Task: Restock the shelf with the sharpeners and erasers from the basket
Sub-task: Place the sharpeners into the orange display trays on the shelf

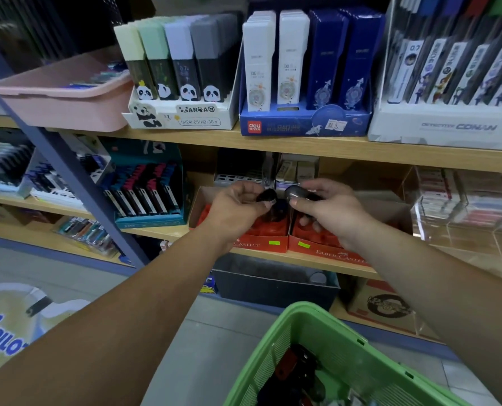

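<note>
Left of centre, the left hand [235, 210] pinches a small dark item [266, 196] over the left red box [258, 243]. At its three o'clock, just apart, the right hand [333, 213] grips a rounded grey item [294, 191] above the right red box [323, 250]. The wooden shelf board [390, 153] at twelve o'clock hangs close overhead. At five o'clock the green basket [261, 356] holds dark pieces above grey floor tiles [214, 332].
</note>
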